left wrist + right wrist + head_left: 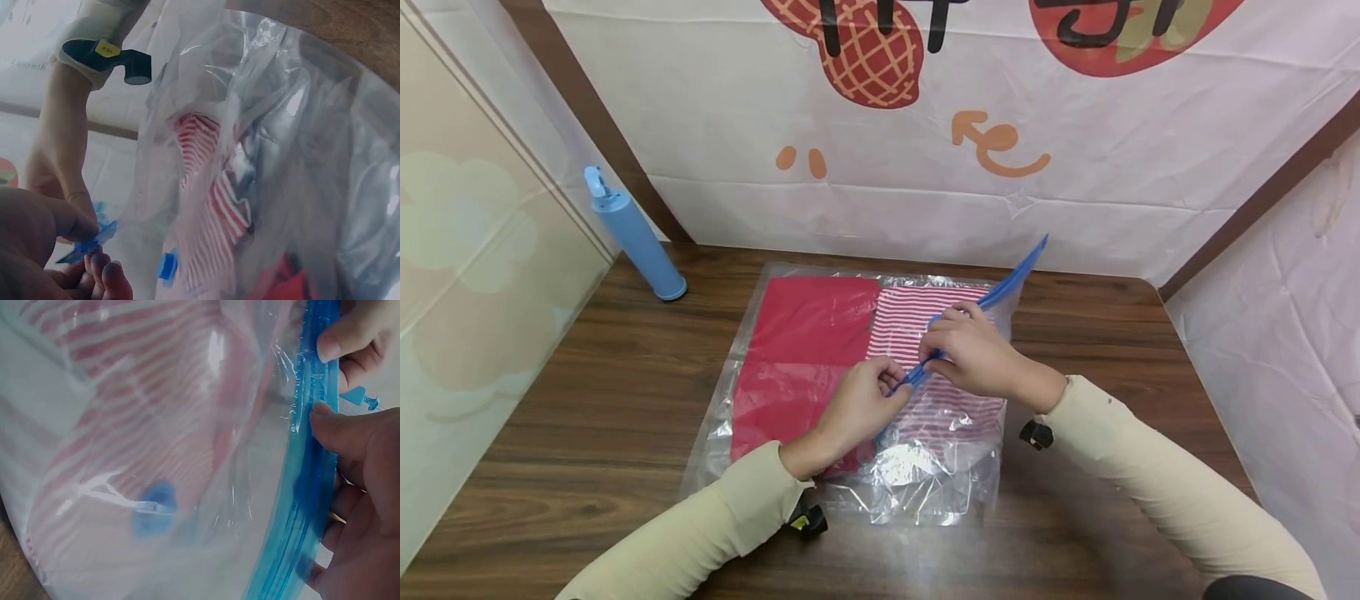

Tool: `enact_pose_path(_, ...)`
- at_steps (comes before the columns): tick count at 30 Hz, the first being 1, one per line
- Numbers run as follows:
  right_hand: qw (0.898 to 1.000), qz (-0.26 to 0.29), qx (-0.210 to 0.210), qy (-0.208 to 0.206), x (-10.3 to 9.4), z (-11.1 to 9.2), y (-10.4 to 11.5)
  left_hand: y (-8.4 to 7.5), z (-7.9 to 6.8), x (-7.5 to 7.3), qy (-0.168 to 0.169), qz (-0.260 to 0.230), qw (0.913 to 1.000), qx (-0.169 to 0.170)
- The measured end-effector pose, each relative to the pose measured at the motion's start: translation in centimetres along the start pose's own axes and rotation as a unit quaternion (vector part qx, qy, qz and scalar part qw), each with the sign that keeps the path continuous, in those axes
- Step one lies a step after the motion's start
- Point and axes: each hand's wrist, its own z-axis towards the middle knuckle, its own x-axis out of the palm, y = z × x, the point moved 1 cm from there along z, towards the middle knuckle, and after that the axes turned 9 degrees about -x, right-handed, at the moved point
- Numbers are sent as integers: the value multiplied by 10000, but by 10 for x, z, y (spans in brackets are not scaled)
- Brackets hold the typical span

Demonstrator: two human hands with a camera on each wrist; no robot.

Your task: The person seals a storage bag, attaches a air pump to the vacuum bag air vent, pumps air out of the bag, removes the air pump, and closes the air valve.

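A clear plastic storage bag (925, 500) lies on the table with a folded red cloth (805, 333) and a red-and-white striped cloth (898, 321) inside. Its blue zip strip (1018, 271) is lifted and slants across the bag. My left hand (861, 400) pinches the strip's lower part between thumb and fingers. Just beyond it, my right hand (966, 354) pinches the same strip farther up. In the right wrist view both thumbs press the strip (303, 456) close together. A round blue valve (155, 509) shows on the bag over the striped cloth.
A blue hand pump (638, 242) stands at the table's back left corner. Behind the wooden table (580, 417) hangs a printed white sheet (715, 108), with more sheeting at both sides.
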Motion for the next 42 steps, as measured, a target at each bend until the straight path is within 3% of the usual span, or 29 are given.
enact_pose_path(9, 9999, -71, 86, -128, 3, 0, 3, 0, 3, 0, -86, 53, 9997, 225)
enact_pose_path(19, 9987, -408, 109, -294, 10, 1, 4, 0, 5, 2, -410, 398, 9977, 368)
enact_pose_path(25, 9998, 14, 73, -181, 0, -3, -5, -1, 6, -2, -139, 600, 9976, 310)
enact_pose_path(31, 9997, 64, 59, -221, -6, -3, -9, -9, 11, -5, 130, 502, 9984, 203)
enact_pose_path(39, 9996, -25, 49, -281, -1, -2, -9, -11, 14, -5, -47, 648, 9972, 365)
enact_pose_path(42, 9988, -285, 4, -396, 2, -1, -7, -11, 14, -4, -148, 668, 9968, 422)
